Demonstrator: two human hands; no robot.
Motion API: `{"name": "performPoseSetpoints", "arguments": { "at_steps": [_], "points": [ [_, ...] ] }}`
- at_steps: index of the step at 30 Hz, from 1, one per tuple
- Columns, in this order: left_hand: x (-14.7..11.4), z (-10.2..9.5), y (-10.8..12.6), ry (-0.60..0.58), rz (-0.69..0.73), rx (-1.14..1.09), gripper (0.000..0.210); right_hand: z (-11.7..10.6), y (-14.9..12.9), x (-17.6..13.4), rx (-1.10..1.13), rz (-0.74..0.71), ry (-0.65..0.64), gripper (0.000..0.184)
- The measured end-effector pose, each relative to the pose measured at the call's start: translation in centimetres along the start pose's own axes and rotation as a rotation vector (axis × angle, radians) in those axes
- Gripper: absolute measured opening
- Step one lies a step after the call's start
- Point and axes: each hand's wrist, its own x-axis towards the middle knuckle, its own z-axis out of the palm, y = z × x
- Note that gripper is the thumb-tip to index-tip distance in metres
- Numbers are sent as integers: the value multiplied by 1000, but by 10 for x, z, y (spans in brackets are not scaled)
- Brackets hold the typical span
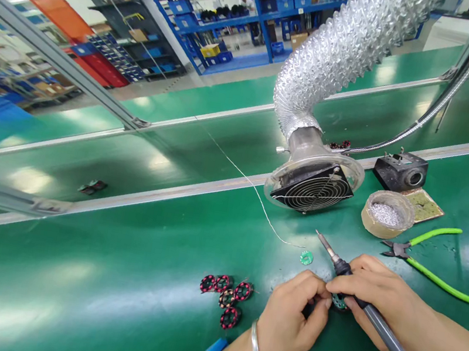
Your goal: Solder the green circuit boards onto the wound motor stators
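Observation:
My right hand point(391, 307) is wrapped round a soldering iron point(383, 329), its bare tip pointing up and left, away from the table. Under its fingers shows a small round part with a green circuit board point(339, 302), mostly hidden. My left hand point(295, 315) is closed in a pinch right beside that part, fingertips touching the right hand's. A dark bit shows between its thumb and fingers, too covered to name. Beyond the hands lies a loose green ring-shaped circuit board point(306, 257), with the end of a thin solder wire point(263, 207) close by.
Several wound stators point(227, 299) sit left of my hands. A fume extractor point(315, 185) hangs ahead on a foil duct point(347, 51). To the right are green-handled cutters point(430, 260), a tub of silvery shavings point(387, 216), a sponge point(423, 205) and a black iron stand point(402, 171).

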Motion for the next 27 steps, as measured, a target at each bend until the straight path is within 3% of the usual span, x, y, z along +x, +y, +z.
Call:
{"name": "performPoseSetpoints", "arguments": {
  "at_steps": [12,17,22,27],
  "points": [
    [-2,0,-3,-13,88,85,11,1,-7,5,-102,-43,55,39],
    [-4,-2,-3,-34,141,163,12,-4,-9,-2,-79,-98,204,38],
    [-3,-3,-2,-46,146,199,12,-17,-26,-25,-163,-15,308,44],
    [-3,-1,-3,-26,157,213,12,-18,-42,-33,-172,-32,388,24]
  ]
}}
